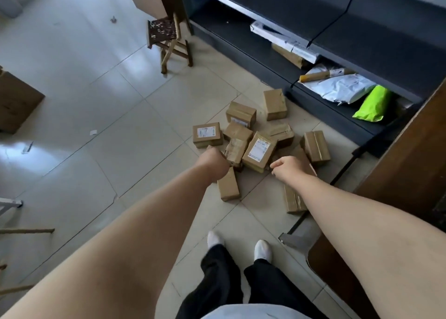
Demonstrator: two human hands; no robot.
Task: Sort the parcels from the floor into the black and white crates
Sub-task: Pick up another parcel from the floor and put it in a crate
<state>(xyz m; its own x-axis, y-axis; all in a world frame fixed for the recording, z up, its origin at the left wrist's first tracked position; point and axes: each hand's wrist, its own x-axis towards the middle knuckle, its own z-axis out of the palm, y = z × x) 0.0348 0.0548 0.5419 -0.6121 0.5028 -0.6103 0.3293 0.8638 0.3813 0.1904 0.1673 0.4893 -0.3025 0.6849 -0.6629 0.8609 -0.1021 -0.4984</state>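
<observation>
Fingers of the left hand (213,160) and right hand (288,168) curl downward, grip unclear, over the parcels (259,149) heaped on the floor (120,137) at twelve o'clock from the feet.

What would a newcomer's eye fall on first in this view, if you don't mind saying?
First, the heap of brown cardboard parcels on the tiled floor at centre, with the left hand and right hand reaching down over its near edge. Next, the bright green mailer bag on the dark low shelf at right.
</observation>
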